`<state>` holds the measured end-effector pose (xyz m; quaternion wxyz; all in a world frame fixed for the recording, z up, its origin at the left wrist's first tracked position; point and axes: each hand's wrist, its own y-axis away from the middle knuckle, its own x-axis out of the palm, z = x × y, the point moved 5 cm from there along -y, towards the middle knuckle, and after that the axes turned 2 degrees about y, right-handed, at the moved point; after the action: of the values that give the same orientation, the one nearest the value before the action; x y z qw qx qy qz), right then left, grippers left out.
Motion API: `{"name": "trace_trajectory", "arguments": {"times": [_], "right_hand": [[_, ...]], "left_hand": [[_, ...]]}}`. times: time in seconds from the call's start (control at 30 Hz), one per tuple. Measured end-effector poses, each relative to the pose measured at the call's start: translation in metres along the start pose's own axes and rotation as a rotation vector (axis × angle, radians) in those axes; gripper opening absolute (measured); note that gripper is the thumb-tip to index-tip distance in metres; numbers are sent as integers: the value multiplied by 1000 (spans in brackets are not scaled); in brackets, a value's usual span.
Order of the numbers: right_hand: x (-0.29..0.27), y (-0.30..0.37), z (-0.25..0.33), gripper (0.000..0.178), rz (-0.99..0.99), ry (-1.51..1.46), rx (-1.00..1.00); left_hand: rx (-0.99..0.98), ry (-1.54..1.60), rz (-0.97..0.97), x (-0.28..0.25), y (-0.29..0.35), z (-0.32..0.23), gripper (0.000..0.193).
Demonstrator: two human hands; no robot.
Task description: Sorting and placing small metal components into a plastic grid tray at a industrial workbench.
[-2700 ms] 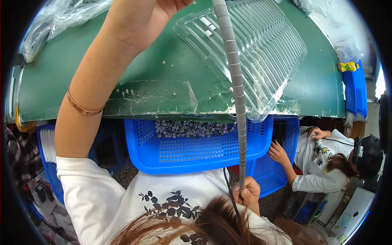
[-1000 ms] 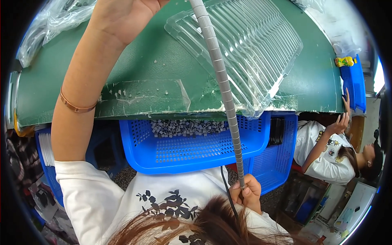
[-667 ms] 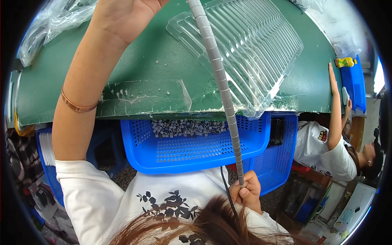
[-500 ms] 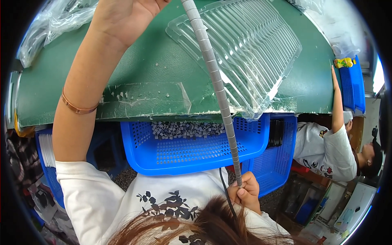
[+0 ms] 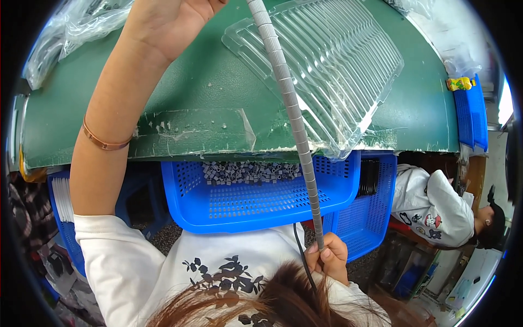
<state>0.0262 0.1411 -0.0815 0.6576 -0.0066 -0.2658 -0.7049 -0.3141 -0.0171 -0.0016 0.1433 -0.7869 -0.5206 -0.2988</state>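
A long thin rod (image 5: 295, 111), covered in short grey ring-like segments, slants from the upper edge of the view down toward my body. My right hand (image 5: 331, 257) is closed, pinching the rod's lower end between thumb and fingers. A thin black cord hangs just left of that hand. Over the green table my left hand (image 5: 166, 24) is raised at the top of the view, left of the rod. Its fingers are mostly cut off by the frame, so what they hold does not show. A blue basket (image 5: 239, 222) in front of me contains many small grey pieces (image 5: 245, 173).
A clear ribbed plastic tray (image 5: 332, 65) lies on the green table (image 5: 190, 90), partly behind the rod. More blue baskets (image 5: 370, 218) stand at the right and left. Plastic bags (image 5: 87, 27) are at the far left. A co-worker (image 5: 436, 204) sits at the right.
The rod's upper part has shifted slightly right, while both my hands stay nearly in place. At the right, the co-worker's outstretched arm has come back off the table.
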Motion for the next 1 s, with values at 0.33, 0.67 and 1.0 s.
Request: {"name": "trace_trajectory", "arguments": {"times": [0.33, 0.67, 1.0], "right_hand": [[0, 1, -2, 25, -7, 34, -7], [3, 0, 1, 25, 33, 69, -48], [5, -1, 3, 24, 16, 73, -30]], "left_hand": [[101, 244, 28, -24, -15, -4, 14], [149, 182, 211, -18, -16, -8, 12], [179, 181, 181, -28, -17, 1, 14]]}}
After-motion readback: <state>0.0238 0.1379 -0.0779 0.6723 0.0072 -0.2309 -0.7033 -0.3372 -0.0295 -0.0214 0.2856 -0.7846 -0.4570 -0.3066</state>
